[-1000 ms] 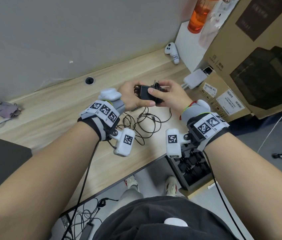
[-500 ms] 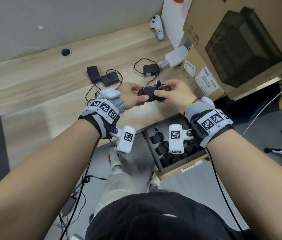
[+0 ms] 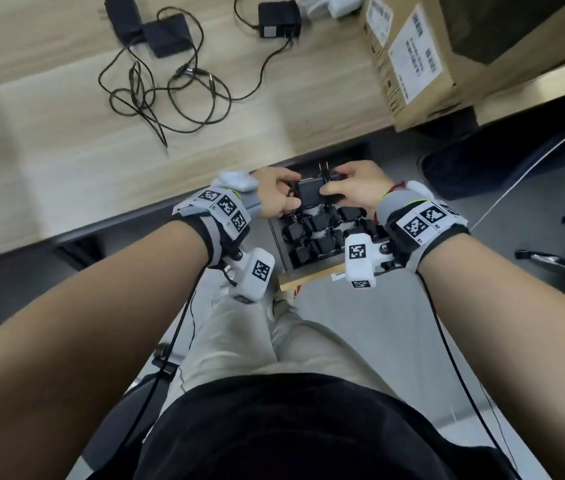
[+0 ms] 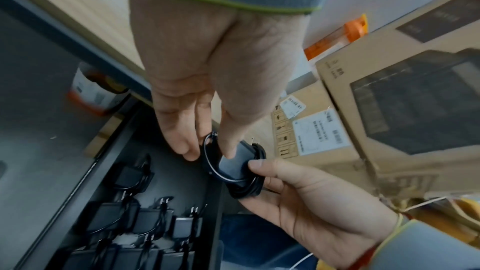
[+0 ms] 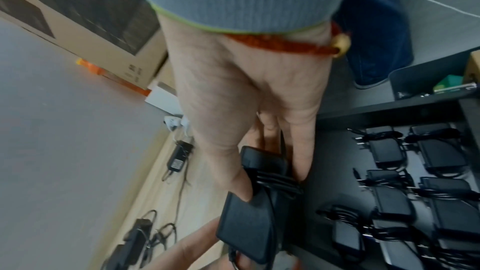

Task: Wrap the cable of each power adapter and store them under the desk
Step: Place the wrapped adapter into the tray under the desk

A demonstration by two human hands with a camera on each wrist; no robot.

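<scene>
Hovering over the box (image 3: 282,244) of stored adapters (image 3: 322,244) on the floor, both hands have dropped below the bench (image 3: 66,161) edge since a moment ago. The left hand (image 3: 274,197) pinches one end of the wrapped adapter (image 3: 310,195), the right hand (image 3: 353,188) grips the other, thumb across the coiled cable (image 5: 275,180). By my read the wrap is done and it's about to go in. Farther off on the bench, three unwrapped adapters (image 3: 279,15) wait with loose cables (image 3: 170,88) tangled beside the cardboard carton (image 3: 412,64).
</scene>
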